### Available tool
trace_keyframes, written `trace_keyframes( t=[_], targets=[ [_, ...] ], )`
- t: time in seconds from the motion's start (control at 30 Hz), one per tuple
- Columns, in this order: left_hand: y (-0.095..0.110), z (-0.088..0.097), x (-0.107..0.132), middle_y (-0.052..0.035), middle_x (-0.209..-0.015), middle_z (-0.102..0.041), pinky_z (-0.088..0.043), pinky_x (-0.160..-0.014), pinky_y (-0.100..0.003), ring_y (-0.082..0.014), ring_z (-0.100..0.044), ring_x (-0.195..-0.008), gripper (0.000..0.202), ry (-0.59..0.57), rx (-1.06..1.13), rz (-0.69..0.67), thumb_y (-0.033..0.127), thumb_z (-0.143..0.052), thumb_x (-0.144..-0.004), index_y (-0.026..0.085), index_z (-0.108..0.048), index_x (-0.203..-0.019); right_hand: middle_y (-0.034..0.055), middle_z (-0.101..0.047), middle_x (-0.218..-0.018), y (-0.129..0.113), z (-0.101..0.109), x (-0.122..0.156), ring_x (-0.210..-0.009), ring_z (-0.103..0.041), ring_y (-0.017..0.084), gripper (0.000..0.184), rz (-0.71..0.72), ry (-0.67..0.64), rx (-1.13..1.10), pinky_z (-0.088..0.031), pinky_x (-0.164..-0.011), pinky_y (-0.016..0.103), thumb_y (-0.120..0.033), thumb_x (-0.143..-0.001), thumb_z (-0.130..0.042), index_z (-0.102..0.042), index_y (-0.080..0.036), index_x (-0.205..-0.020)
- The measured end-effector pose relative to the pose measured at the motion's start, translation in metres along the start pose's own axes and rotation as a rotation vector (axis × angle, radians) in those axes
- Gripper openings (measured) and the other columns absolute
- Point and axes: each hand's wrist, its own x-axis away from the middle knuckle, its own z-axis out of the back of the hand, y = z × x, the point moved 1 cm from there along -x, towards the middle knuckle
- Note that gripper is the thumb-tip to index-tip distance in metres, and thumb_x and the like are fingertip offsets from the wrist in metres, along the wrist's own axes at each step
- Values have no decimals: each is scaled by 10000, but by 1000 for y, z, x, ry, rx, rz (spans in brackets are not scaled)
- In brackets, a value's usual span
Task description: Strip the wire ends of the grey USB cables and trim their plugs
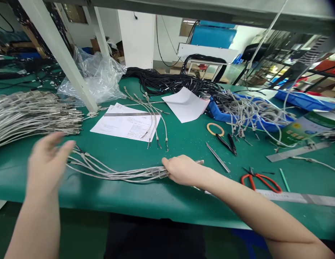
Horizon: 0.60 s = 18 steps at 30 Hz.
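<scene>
A small bundle of grey cables (pixel 129 174) lies along the front of the green table. My right hand (pixel 181 169) is closed around its right end, and connector pieces poke out on both sides of the fingers. My left hand (pixel 48 158), slightly blurred, is raised at the bundle's left end with thumb and fingers apart; nothing shows between them. Just beyond it rests a large pile of similar grey cables (pixel 35 115). Several loose cables (pixel 156 122) with stripped wire ends lie across printed sheets (pixel 124 126) in the middle.
Red-handled pliers (pixel 260 180), black cutters (pixel 227 144), a tape roll (pixel 215 129), a metal blade-like tool (pixel 217 157) and a ruler (pixel 294 197) lie to the right. Behind are a blue tray (pixel 218 112) of cables, black cables (pixel 156 81) and a plastic bag (pixel 99 77). A post (pixel 59 54) rises at left.
</scene>
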Motion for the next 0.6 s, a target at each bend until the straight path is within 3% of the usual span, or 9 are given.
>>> trace_keyframes(
  t=[0.03, 0.1, 0.17, 0.2, 0.3, 0.37, 0.43, 0.5, 0.6],
  targets=[
    [13, -14, 18, -48, -1223, -586, -382, -1061, -508, -294, -523, -1200, 364, -262, 27, -106, 401, -673, -793, 236, -576, -1103, 147, -721, -813, -2, 0, 0, -682, -695, 283, 203, 12, 3, 1, -439, -551, 308, -101, -856, -509, -582, -84, -1044],
    [41, -50, 57, -87, -1354, -544, -331, -1099, -512, -314, -473, -1269, 546, -749, 30, -402, 421, -719, -752, 244, -561, -1243, 160, -725, -845, -4, 3, 0, -727, -704, 295, 219, 38, 13, 4, -468, -592, 329, -98, -860, -515, -576, -74, -1069],
    [60, -88, 92, -126, -1427, -501, -306, -1119, -473, -333, -425, -1317, 848, -1201, 83, -436, 322, -845, -585, 225, -487, -1347, 172, -727, -859, -5, 5, 2, -774, -708, 306, 167, 52, 15, 14, -490, -640, 343, -157, -855, -585, -602, -83, -1004],
    [66, -105, 105, -128, -1399, -526, -338, -1092, -449, -331, -457, -1285, 991, -1358, 127, -335, 231, -875, -500, 227, -435, -1389, 178, -727, -863, -4, 5, 4, -787, -708, 312, 172, 45, 17, 23, -496, -650, 345, -198, -839, -636, -613, -85, -966],
    [70, -143, 123, -60, -972, -692, -505, -730, -372, -261, -644, -828, 990, -1491, 181, -275, 180, -794, -558, 185, -326, -1430, 176, -724, -880, 5, 8, 14, -769, -708, 309, 293, -40, 48, 60, -500, -623, 340, -289, -804, -697, -611, -73, -982],
    [65, -157, 122, -3, -799, -657, -457, -601, -275, -188, -597, -682, 678, -1570, 230, -261, 173, -798, -519, 152, -548, -1149, 153, -721, -912, 14, 10, 23, -772, -706, 292, 371, -105, 85, 81, -499, -609, 331, -373, -838, -651, -585, -81, -1056],
    [56, -164, 117, 44, -592, -541, -343, -468, -227, -111, -462, -493, 278, -1660, 251, -234, 286, -745, -618, 156, -579, -799, 121, -715, -955, 24, 13, 31, -817, -701, 276, 441, -132, 131, 61, -507, -637, 321, -487, -861, -607, -570, -113, -1092],
    [48, -164, 110, 93, -500, -365, -203, -403, -216, -62, -269, -405, 334, -1695, 295, -208, 466, -698, -680, 184, -526, -729, 112, -704, -1020, 34, 16, 37, -888, -690, 271, 493, -131, 209, -32, -516, -700, 322, -541, -876, -586, -558, -129, -1145],
    [40, -160, 104, 117, -456, -301, -110, -386, -224, -48, -142, -374, 444, -1694, 407, 11, 600, -678, -727, 195, -558, -865, 141, -685, -1099, 48, 18, 43, -977, -666, 277, 503, -144, 355, -216, -518, -790, 345, -494, -908, -582, -540, -110, -1229]
  ],
)
